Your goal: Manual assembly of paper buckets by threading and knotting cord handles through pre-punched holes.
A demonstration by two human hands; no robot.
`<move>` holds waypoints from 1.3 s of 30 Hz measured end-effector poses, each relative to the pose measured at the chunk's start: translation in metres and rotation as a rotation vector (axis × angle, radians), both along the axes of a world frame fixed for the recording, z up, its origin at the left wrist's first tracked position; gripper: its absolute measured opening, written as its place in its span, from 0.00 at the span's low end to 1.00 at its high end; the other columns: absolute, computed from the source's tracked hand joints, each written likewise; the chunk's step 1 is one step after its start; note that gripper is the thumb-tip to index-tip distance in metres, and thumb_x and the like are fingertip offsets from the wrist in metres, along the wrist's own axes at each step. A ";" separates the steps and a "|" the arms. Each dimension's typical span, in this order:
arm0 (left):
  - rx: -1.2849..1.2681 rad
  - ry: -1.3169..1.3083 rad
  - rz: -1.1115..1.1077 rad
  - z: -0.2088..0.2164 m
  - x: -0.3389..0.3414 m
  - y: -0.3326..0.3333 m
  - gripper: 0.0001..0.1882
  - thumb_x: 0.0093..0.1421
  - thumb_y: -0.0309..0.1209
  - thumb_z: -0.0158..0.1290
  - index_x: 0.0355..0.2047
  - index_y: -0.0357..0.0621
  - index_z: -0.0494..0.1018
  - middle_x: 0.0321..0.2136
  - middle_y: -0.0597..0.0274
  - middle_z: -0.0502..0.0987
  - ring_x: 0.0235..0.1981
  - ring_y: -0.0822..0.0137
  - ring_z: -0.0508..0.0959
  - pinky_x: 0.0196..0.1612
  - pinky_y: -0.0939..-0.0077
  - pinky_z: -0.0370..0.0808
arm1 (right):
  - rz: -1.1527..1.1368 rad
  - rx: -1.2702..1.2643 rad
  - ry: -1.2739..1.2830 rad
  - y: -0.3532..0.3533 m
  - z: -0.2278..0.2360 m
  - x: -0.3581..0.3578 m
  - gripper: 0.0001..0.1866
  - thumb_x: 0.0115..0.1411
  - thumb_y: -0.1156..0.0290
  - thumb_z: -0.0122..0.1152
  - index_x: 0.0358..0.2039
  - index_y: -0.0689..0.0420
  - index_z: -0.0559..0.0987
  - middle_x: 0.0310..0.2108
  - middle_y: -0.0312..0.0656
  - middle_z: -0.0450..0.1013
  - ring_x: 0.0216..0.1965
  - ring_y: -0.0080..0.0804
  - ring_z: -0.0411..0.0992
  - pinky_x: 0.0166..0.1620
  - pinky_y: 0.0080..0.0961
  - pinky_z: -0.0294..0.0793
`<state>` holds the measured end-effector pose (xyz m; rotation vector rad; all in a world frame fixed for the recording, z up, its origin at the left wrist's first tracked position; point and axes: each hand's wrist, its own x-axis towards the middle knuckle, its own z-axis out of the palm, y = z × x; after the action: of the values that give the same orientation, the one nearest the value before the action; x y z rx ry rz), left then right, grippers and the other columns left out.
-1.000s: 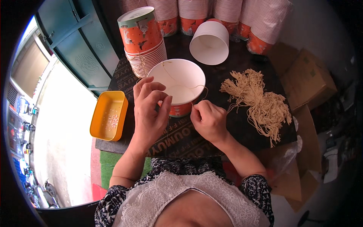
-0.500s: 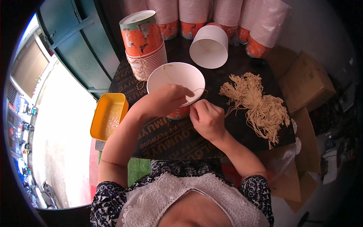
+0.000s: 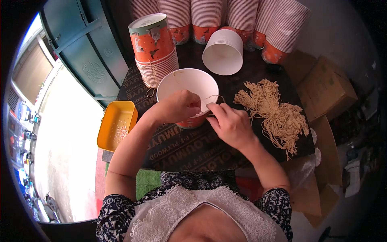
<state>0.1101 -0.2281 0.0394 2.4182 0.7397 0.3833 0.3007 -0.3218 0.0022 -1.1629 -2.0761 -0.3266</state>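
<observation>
A white-lined paper bucket (image 3: 188, 80) with an orange printed outside stands upright on the dark table before me. A thin beige cord (image 3: 217, 96) loops over its right rim and runs inside toward my hands. My left hand (image 3: 179, 107) is closed over the near rim, its fingertips pinched on the cord inside. At the near right rim, my right hand (image 3: 233, 124) has index finger and thumb on either side of a short stretch of cord. The exact grip of its fingertips is partly hidden. A bundle of cut beige cords (image 3: 278, 111) lies to the right.
A stack of orange buckets (image 3: 153, 44), with cord hanging from it, stands back left. Another white bucket (image 3: 223, 54) lies on its side. A yellow tray (image 3: 117, 125) holds small beads. Wrapped bucket stacks (image 3: 207, 16) line the back; cardboard boxes (image 3: 328, 86) sit right.
My right hand has turned and shifted slightly right, its fingers opening from a fist into a looser pinch at the rim. My left hand has curled its fingers in and lowered slightly.
</observation>
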 end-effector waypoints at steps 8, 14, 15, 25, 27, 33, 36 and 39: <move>0.318 0.047 0.105 -0.012 -0.002 -0.028 0.06 0.51 0.26 0.50 0.21 0.36 0.72 0.20 0.47 0.76 0.24 0.47 0.77 0.29 0.57 0.73 | 0.186 0.056 -0.168 0.008 -0.005 0.022 0.04 0.51 0.74 0.59 0.28 0.58 0.75 0.19 0.38 0.69 0.20 0.33 0.75 0.22 0.27 0.73; 0.398 0.204 0.218 -0.046 0.006 -0.029 0.05 0.53 0.28 0.50 0.26 0.37 0.71 0.23 0.47 0.76 0.27 0.44 0.77 0.31 0.55 0.74 | 0.113 0.076 -0.239 0.039 -0.059 0.025 0.07 0.50 0.75 0.59 0.31 0.59 0.76 0.21 0.38 0.71 0.22 0.31 0.74 0.24 0.27 0.73; 0.395 0.208 0.214 -0.055 0.009 -0.026 0.05 0.53 0.28 0.50 0.26 0.37 0.71 0.23 0.47 0.76 0.27 0.44 0.77 0.31 0.55 0.74 | 0.111 0.081 -0.241 0.046 -0.064 0.025 0.02 0.49 0.76 0.55 0.24 0.57 0.72 0.20 0.41 0.72 0.22 0.35 0.76 0.24 0.28 0.75; 0.184 0.004 0.408 -0.107 0.023 0.018 0.08 0.53 0.27 0.50 0.28 0.33 0.74 0.24 0.43 0.76 0.29 0.50 0.78 0.34 0.59 0.74 | 0.100 0.000 -0.296 0.094 -0.092 0.026 0.03 0.51 0.76 0.53 0.29 0.59 0.71 0.20 0.45 0.74 0.22 0.42 0.76 0.23 0.35 0.76; -0.007 -0.011 0.439 -0.108 0.025 0.021 0.09 0.53 0.27 0.51 0.29 0.32 0.75 0.25 0.44 0.77 0.29 0.54 0.78 0.34 0.61 0.73 | 0.090 -0.026 -0.290 0.094 -0.095 0.026 0.05 0.51 0.77 0.52 0.31 0.59 0.71 0.20 0.46 0.74 0.22 0.43 0.76 0.23 0.36 0.75; -0.257 -0.325 0.491 -0.115 0.024 0.025 0.10 0.57 0.30 0.51 0.31 0.34 0.76 0.21 0.60 0.76 0.22 0.68 0.74 0.26 0.74 0.70 | 0.069 -0.113 -0.262 0.094 -0.090 0.021 0.10 0.51 0.77 0.52 0.35 0.62 0.72 0.19 0.47 0.75 0.22 0.45 0.76 0.23 0.38 0.75; -0.399 -0.350 0.524 -0.105 0.030 0.023 0.10 0.58 0.32 0.51 0.30 0.36 0.76 0.19 0.64 0.73 0.21 0.72 0.72 0.24 0.76 0.68 | 0.052 -0.135 -0.242 0.095 -0.091 0.022 0.09 0.51 0.77 0.53 0.35 0.62 0.72 0.19 0.48 0.74 0.21 0.45 0.76 0.23 0.38 0.75; -0.455 -0.374 0.545 -0.104 0.033 0.025 0.11 0.59 0.32 0.51 0.28 0.36 0.75 0.17 0.64 0.72 0.18 0.73 0.70 0.22 0.77 0.66 | 0.042 -0.135 -0.226 0.094 -0.092 0.021 0.10 0.51 0.77 0.53 0.36 0.62 0.72 0.18 0.48 0.74 0.21 0.45 0.76 0.23 0.38 0.75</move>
<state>0.1427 -0.2035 -0.0644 1.6367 1.1584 0.7621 0.3217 -0.2280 -0.0897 -1.2058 -2.3472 -0.3137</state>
